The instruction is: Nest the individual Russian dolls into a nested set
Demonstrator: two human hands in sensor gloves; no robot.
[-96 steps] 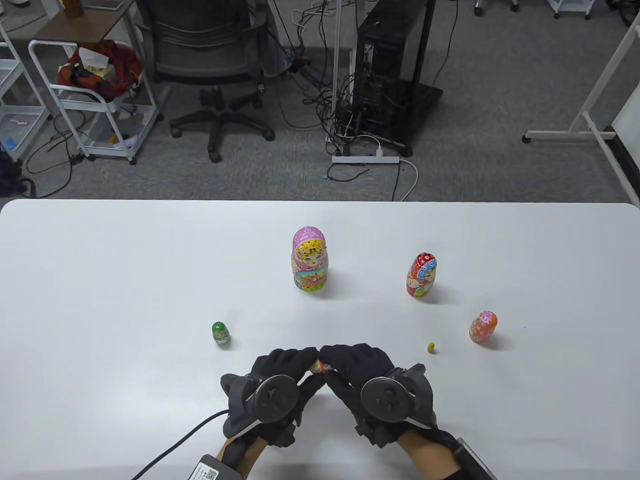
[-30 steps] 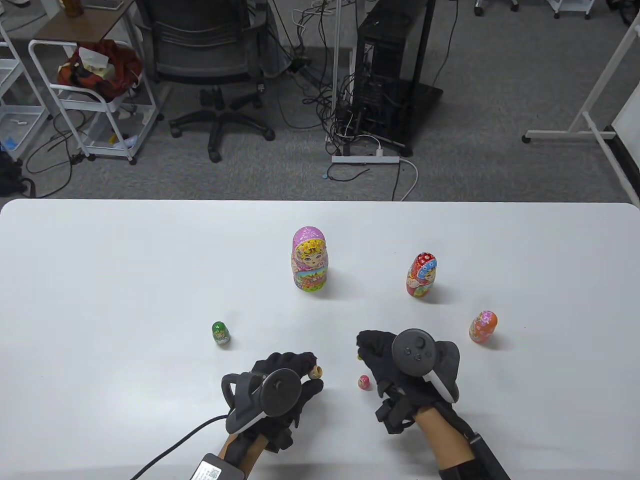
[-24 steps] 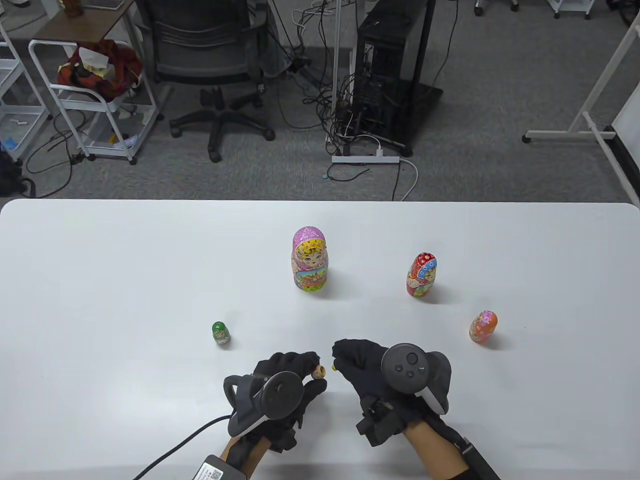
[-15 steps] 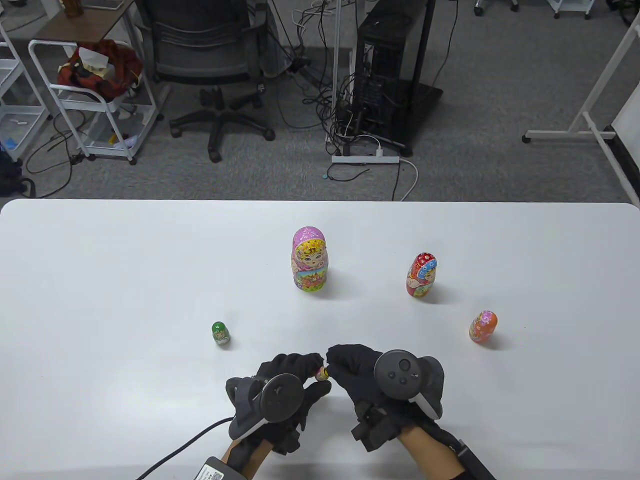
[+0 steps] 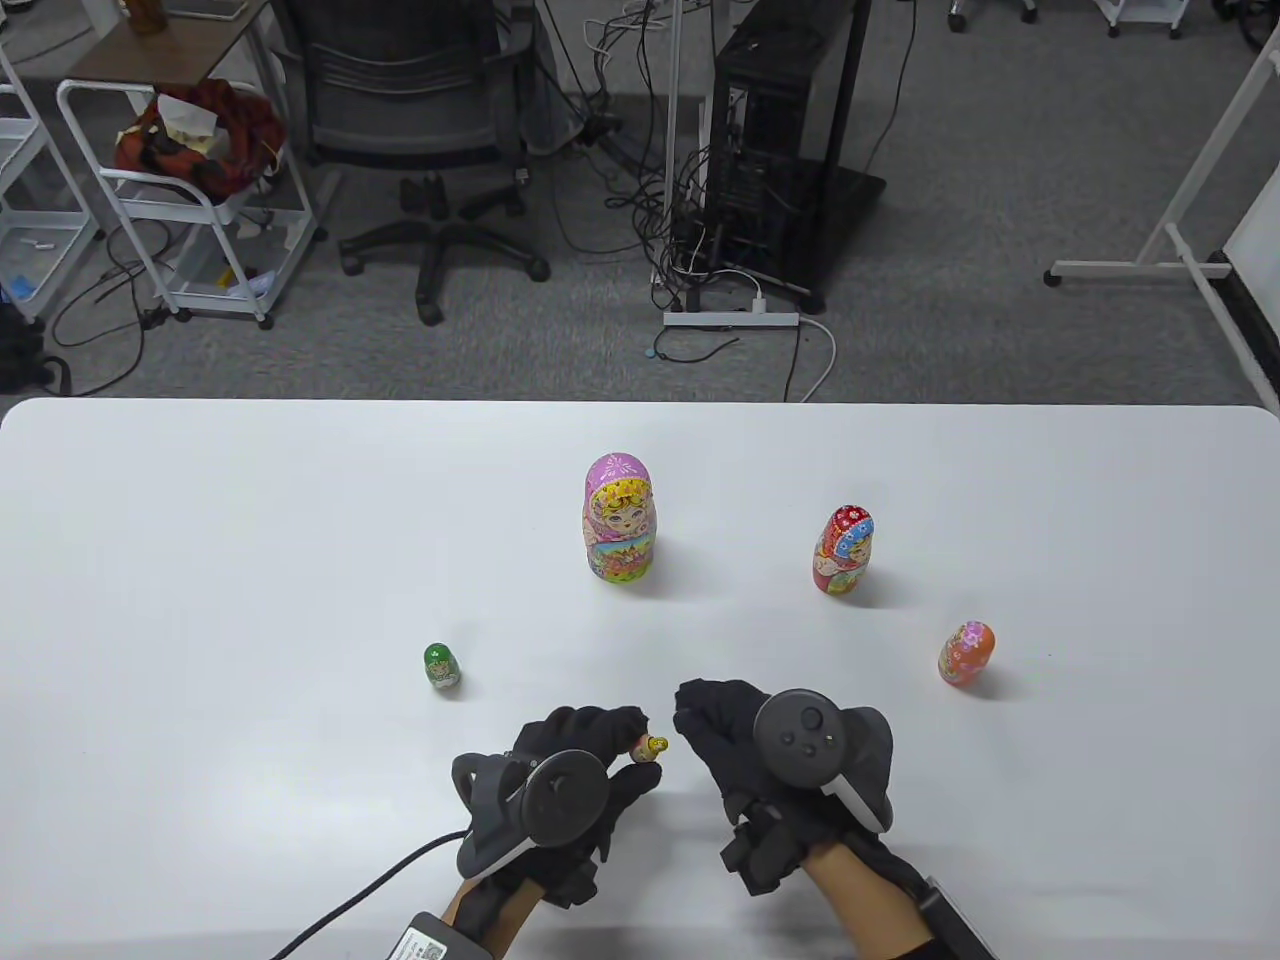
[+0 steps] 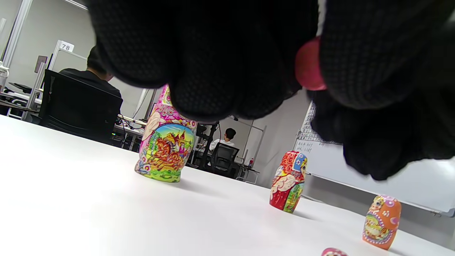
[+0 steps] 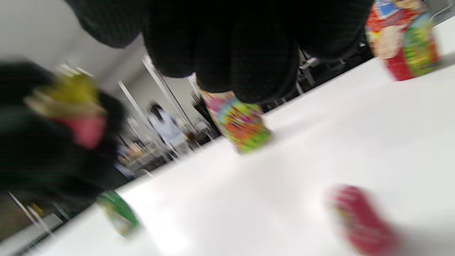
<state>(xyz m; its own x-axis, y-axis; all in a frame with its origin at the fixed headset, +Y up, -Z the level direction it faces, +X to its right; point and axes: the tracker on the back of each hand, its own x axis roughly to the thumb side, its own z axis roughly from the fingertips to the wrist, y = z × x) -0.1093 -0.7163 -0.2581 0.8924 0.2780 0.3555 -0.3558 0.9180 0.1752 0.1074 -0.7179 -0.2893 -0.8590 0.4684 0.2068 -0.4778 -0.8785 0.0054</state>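
The left hand [image 5: 560,775] pinches a tiny pink doll base [image 5: 643,748] with the smallest yellow doll [image 5: 656,745] seated in it, low on the counter [image 5: 200,560] near 6 o'clock. The right hand [image 5: 770,745] hovers just beside it, fingers curled, apparently grasping nothing. The pink cap [image 6: 332,252] lies by the right hand. To close well, hold the base upright, lower the cap straight, press gently.

an office or lab: office chair [image 5: 420,120], computer tower [image 5: 775,130], tangled cables [image 5: 650,190], whiteboard [image 6: 373,167].
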